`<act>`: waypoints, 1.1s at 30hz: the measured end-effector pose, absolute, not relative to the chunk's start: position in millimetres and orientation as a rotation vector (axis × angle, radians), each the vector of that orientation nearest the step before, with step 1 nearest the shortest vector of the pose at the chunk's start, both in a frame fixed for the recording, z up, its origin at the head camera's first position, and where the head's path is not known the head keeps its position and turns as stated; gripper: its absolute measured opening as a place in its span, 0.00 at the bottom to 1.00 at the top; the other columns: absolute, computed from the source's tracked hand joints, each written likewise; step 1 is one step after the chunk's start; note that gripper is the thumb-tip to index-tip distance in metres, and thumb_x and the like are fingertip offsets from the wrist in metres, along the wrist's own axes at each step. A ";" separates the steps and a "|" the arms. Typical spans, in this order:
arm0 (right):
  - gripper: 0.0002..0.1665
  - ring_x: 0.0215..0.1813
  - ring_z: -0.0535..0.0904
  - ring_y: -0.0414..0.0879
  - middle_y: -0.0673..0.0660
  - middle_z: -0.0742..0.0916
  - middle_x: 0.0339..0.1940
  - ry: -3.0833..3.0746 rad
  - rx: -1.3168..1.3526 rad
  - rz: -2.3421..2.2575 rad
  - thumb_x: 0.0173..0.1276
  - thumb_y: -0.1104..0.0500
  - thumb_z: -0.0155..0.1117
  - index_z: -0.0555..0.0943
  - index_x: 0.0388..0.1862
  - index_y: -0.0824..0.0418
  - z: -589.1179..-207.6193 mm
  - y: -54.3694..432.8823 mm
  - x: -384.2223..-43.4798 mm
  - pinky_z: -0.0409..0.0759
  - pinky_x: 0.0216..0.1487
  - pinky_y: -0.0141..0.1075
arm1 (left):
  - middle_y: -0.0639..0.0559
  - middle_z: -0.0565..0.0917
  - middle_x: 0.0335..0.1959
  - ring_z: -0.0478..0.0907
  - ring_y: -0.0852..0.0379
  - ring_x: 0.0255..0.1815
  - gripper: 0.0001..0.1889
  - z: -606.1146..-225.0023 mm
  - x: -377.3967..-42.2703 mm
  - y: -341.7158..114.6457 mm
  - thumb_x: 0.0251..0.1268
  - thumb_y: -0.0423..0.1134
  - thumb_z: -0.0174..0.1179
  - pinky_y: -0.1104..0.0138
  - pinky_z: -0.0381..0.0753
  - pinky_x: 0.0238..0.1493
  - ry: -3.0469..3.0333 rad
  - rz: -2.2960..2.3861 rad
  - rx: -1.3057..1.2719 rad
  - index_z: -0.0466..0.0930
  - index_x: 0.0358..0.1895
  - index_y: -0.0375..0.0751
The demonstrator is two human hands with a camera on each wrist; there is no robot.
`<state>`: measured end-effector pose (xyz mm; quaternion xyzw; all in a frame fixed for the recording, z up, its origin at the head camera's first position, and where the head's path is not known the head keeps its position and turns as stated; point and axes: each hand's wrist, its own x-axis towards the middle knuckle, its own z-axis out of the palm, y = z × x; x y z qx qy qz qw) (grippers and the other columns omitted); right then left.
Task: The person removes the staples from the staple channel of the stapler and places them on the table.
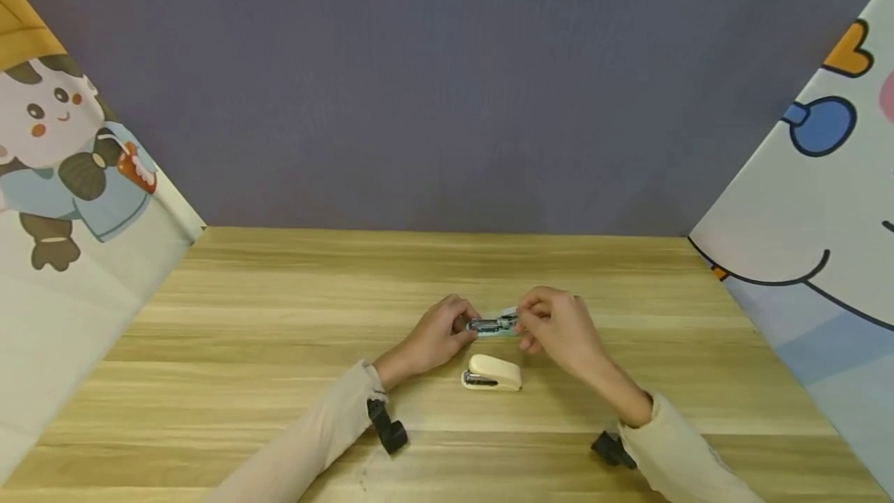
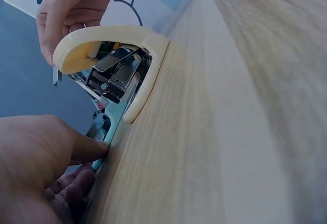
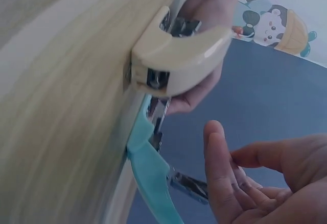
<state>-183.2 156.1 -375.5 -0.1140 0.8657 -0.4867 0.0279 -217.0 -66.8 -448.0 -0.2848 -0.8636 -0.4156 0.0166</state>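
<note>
My left hand (image 1: 441,332) grips one end of a small teal stapler (image 3: 148,168), thumb and fingers on either side of its base. This stapler is folded open, with its metal magazine (image 1: 485,325) exposed and a metal arm (image 3: 189,185) sticking out from the lid. At the other end, my right hand (image 1: 561,328) has thumb and fingers together close by that arm. A small grey metal strip (image 2: 56,76) shows at its fingertips; most of it is hidden. A cream stapler (image 1: 494,372) rests on the table just in front of both hands, touched by neither.
The wood-grain table (image 1: 279,293) lies under both hands. A dark grey panel (image 1: 447,99) stands upright behind it. Cartoon-printed panels (image 1: 84,154) border the left and right sides. Dark wrist-worn cameras (image 1: 388,427) hang from both sleeves near the tabletop.
</note>
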 end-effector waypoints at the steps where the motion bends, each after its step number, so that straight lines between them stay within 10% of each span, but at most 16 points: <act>1: 0.07 0.25 0.85 0.54 0.63 0.87 0.29 2.675 -0.356 -1.502 0.73 0.67 0.59 0.81 0.45 0.70 -374.8 159.0 -182.6 0.86 0.28 0.44 | 0.49 0.75 0.36 0.72 0.59 0.33 0.09 -447.9 -216.7 -66.6 0.64 0.29 0.65 0.70 0.74 0.34 -2.684 -1.292 -0.888 0.80 0.45 0.37; 33: 0.10 0.30 0.87 0.56 0.64 0.88 0.31 2.839 -0.349 -1.327 0.74 0.66 0.57 0.80 0.47 0.73 -363.8 244.9 -196.2 0.86 0.31 0.41 | 0.50 0.77 0.39 0.73 0.60 0.34 0.09 -448.0 -218.2 -66.6 0.65 0.31 0.65 0.70 0.75 0.36 -2.697 -1.272 -0.886 0.81 0.47 0.39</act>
